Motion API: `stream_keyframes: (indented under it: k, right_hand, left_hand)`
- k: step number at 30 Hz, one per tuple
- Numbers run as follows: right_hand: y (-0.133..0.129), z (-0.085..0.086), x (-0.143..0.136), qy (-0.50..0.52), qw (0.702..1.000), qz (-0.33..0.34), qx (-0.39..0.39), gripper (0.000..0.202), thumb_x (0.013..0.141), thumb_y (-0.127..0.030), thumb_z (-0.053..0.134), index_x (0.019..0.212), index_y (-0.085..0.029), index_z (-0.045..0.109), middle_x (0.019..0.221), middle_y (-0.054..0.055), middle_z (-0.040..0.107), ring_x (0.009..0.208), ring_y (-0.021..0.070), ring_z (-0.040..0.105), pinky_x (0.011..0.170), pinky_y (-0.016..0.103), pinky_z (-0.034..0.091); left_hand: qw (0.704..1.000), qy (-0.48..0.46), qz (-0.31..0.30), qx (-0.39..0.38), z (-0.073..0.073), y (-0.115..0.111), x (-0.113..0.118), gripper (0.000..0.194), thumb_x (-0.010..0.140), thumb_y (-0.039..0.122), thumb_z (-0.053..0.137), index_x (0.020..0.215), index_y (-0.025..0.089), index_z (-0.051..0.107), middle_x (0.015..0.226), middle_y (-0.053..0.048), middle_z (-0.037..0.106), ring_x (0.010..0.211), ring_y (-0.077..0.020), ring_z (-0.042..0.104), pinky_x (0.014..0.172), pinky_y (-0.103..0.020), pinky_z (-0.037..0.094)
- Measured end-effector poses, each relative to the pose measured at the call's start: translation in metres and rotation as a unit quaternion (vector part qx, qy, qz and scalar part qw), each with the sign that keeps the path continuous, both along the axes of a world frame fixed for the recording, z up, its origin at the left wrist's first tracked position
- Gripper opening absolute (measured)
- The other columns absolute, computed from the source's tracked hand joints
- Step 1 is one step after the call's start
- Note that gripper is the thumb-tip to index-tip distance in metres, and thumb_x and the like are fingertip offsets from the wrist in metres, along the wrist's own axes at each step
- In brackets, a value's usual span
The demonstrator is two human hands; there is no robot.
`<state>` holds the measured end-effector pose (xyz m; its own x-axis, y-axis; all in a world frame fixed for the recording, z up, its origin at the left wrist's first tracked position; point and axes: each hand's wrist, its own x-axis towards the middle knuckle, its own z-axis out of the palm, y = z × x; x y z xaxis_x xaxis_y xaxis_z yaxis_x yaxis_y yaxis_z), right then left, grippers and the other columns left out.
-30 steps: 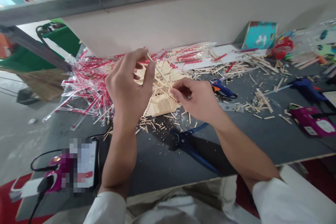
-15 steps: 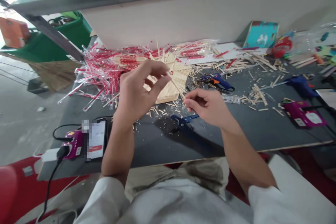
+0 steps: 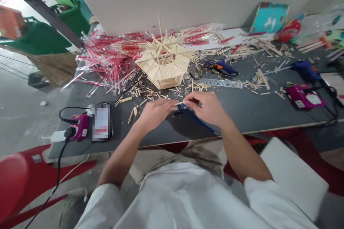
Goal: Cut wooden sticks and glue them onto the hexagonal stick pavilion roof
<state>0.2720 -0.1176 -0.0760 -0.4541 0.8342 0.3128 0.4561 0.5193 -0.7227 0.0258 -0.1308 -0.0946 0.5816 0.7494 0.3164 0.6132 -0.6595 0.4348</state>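
Observation:
My right hand [image 3: 205, 107] pinches a thin wooden stick [image 3: 179, 103] between thumb and fingertips. Close to the stick's other end is my left hand [image 3: 157, 111], palm down with fingers stretched out and slightly blurred; I see nothing held in it. Beneath both hands a dark blue hand tool with long handles [image 3: 200, 121] lies on the table, its head partly covered by my fingers. Beyond my hands stands a many-sided model built of wooden sticks [image 3: 168, 71], with a sloping roof-like skirt and an upright stick at its top.
Red-and-clear plastic wrappers [image 3: 107, 59] heap at the back left. A metal ruler [image 3: 221, 83], blue glue guns [image 3: 225, 68] and scattered stick pieces [image 3: 260, 78] lie to the right. A phone [image 3: 102, 123] and purple power adapters [image 3: 80, 127] sit near the edges.
Both hands have come down and nearer from in front of the stick model to above the blue tool. The right hand keeps the stick; the left hand's fingers have straightened. The view has shifted.

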Motion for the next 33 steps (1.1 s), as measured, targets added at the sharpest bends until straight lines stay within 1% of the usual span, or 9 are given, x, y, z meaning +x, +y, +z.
stream_keyframes:
  k: [6, 10, 13, 17, 20, 24, 28, 30, 33]
  right_hand:
    - [-0.007, -0.009, -0.009, 0.025, 0.999, -0.041, -0.019, 0.026, 0.100, -0.043, 0.058, 0.105, -0.021, 0.069, 0.092, 0.005, 0.072, 0.075, 0.0168, 0.064, 0.072, 0.030, 0.051]
    - [-0.010, -0.018, 0.010, -0.078, 0.997, -0.006, -0.025, 0.040, 0.096, -0.049, 0.062, 0.126, -0.023, 0.065, 0.124, 0.013, 0.066, 0.113, 0.0270, 0.064, 0.099, 0.044, 0.053]
    - [-0.015, -0.031, 0.034, -0.193, 0.981, 0.025, -0.019, 0.074, 0.087, -0.060, 0.070, 0.149, -0.025, 0.050, 0.152, 0.016, 0.049, 0.147, 0.0368, 0.039, 0.120, 0.056, 0.038]
    - [-0.020, -0.048, 0.062, -0.304, 0.952, 0.036, -0.019, 0.107, 0.082, -0.073, 0.067, 0.164, -0.020, 0.024, 0.170, 0.019, 0.022, 0.159, 0.0422, 0.014, 0.125, 0.061, 0.030]
    - [-0.022, -0.052, 0.067, -0.339, 0.940, 0.033, 0.005, 0.099, 0.089, -0.069, 0.059, 0.164, -0.018, 0.021, 0.168, 0.021, 0.026, 0.155, 0.0434, 0.022, 0.122, 0.061, 0.033]
    - [-0.024, -0.051, 0.052, -0.392, 0.918, 0.003, 0.061, 0.071, 0.095, -0.044, 0.055, 0.154, -0.010, 0.037, 0.144, 0.024, 0.051, 0.135, 0.0415, 0.047, 0.108, 0.056, 0.047]
    - [-0.028, -0.053, 0.030, -0.435, 0.894, -0.045, 0.095, 0.054, 0.094, -0.025, 0.050, 0.144, -0.004, 0.046, 0.124, 0.024, 0.059, 0.116, 0.0387, 0.055, 0.098, 0.051, 0.049]
    - [-0.030, -0.054, 0.024, -0.439, 0.892, -0.071, 0.077, 0.046, 0.093, -0.022, 0.051, 0.137, -0.007, 0.053, 0.119, 0.022, 0.061, 0.110, 0.0377, 0.058, 0.092, 0.048, 0.050]
    - [-0.032, -0.051, 0.026, -0.401, 0.913, -0.074, -0.001, 0.037, 0.095, -0.024, 0.054, 0.130, -0.013, 0.059, 0.116, 0.019, 0.063, 0.106, 0.0340, 0.062, 0.089, 0.043, 0.051]
  left_hand:
    - [0.953, -0.222, 0.026, -0.203, -0.033, -0.001, 0.010, 0.034, 0.107, 0.042, 0.043, 0.111, 0.019, 0.068, 0.070, 0.001, 0.065, 0.054, -0.0095, 0.055, 0.059, -0.023, 0.045]
    - [0.876, -0.366, 0.024, -0.314, -0.041, 0.002, 0.009, 0.038, 0.102, 0.053, 0.051, 0.118, 0.019, 0.059, 0.072, 0.002, 0.061, 0.049, -0.0078, 0.045, 0.047, -0.022, 0.036]
    - [0.836, -0.416, 0.031, -0.356, -0.042, 0.003, 0.009, 0.037, 0.098, 0.056, 0.057, 0.108, 0.020, 0.059, 0.070, 0.003, 0.056, 0.047, -0.0070, 0.037, 0.044, -0.022, 0.031]
    - [0.818, -0.440, 0.039, -0.370, -0.041, 0.002, 0.009, 0.038, 0.100, 0.056, 0.053, 0.104, 0.019, 0.062, 0.063, 0.005, 0.044, 0.045, -0.0061, 0.028, 0.042, -0.021, 0.025]
    - [0.817, -0.450, 0.036, -0.359, -0.043, 0.003, 0.008, 0.038, 0.101, 0.055, 0.053, 0.103, 0.019, 0.063, 0.062, 0.005, 0.044, 0.046, -0.0058, 0.030, 0.042, -0.020, 0.025]
    - [0.821, -0.454, 0.048, -0.344, -0.048, 0.006, 0.007, 0.038, 0.101, 0.056, 0.053, 0.103, 0.019, 0.063, 0.062, 0.005, 0.045, 0.046, -0.0055, 0.032, 0.042, -0.019, 0.026]
    - [0.817, -0.469, 0.052, -0.330, -0.051, 0.006, 0.008, 0.035, 0.103, 0.054, 0.051, 0.099, 0.020, 0.059, 0.061, 0.006, 0.043, 0.046, -0.0056, 0.032, 0.043, -0.018, 0.027]
    - [0.820, -0.474, 0.051, -0.318, -0.051, 0.005, 0.009, 0.035, 0.103, 0.054, 0.049, 0.096, 0.021, 0.056, 0.059, 0.007, 0.042, 0.045, -0.0060, 0.032, 0.043, -0.019, 0.027]
    - [0.855, -0.439, 0.071, -0.267, -0.050, 0.003, 0.009, 0.034, 0.104, 0.052, 0.048, 0.095, 0.020, 0.056, 0.058, 0.006, 0.043, 0.046, -0.0067, 0.036, 0.046, -0.020, 0.029]
